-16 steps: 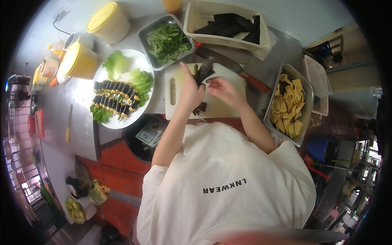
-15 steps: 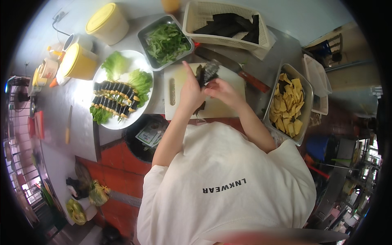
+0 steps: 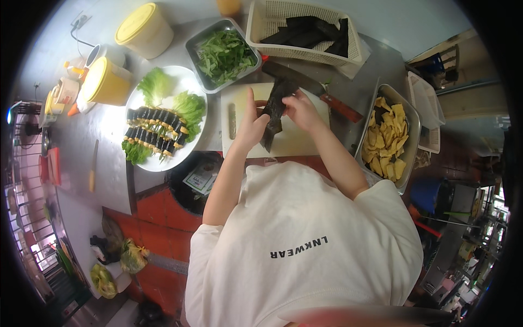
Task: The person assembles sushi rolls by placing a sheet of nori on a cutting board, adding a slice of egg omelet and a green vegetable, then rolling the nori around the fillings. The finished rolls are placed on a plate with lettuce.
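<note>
A dark seaweed sheet (image 3: 277,106) is held up between my two hands, over a white cutting board (image 3: 305,143). My left hand (image 3: 255,121) pinches its left side, with the index finger pointing up and away. The fingers of my right hand (image 3: 303,111) are closed on its right upper edge. The sheet hangs loosely stretched, its lower end pointing toward me. A broad-bladed knife (image 3: 297,78) with a wooden handle lies across the board's far right corner.
Left of the board, a white plate (image 3: 182,82) bears lettuce and black-wrapped rolls. Behind stand a metal tray of green leaves (image 3: 224,57) and a plastic basket (image 3: 256,41) of dark sheets. Yellow pieces (image 3: 385,136) fill a tray at right. A small knife (image 3: 93,166) lies far left.
The seaweed sheet, bunched up half a second ago, is now spread longer between my hands. My right hand has moved up slightly, and the left thumb now presses on the sheet.
</note>
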